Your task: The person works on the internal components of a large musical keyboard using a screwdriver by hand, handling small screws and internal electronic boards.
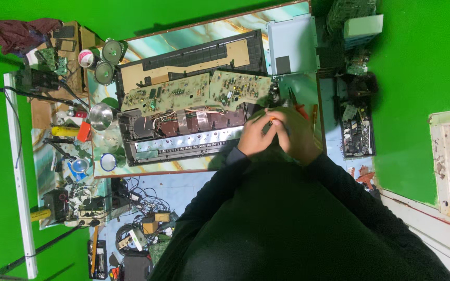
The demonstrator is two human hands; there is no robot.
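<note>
Where green circuit boards (194,91) end, left hand (253,138) and right hand (295,135) clamp together on an orange-handled tool (272,119).

We see green circuit boards (194,89) over a black chassis (180,136). The desk (194,35) is marbled teal and gold, the backdrop (423,62) vivid green, our sleeves (339,177) black.

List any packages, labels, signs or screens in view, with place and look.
Pale green box: top right, on dark stacked parts; rectangular, plain.
Tape rolls: upper left by two round speakers; ringed, white and pink.
Yellow-brown small boxes: on floor among cables, bottom centre.
No screens or signs that can be made out.
</note>
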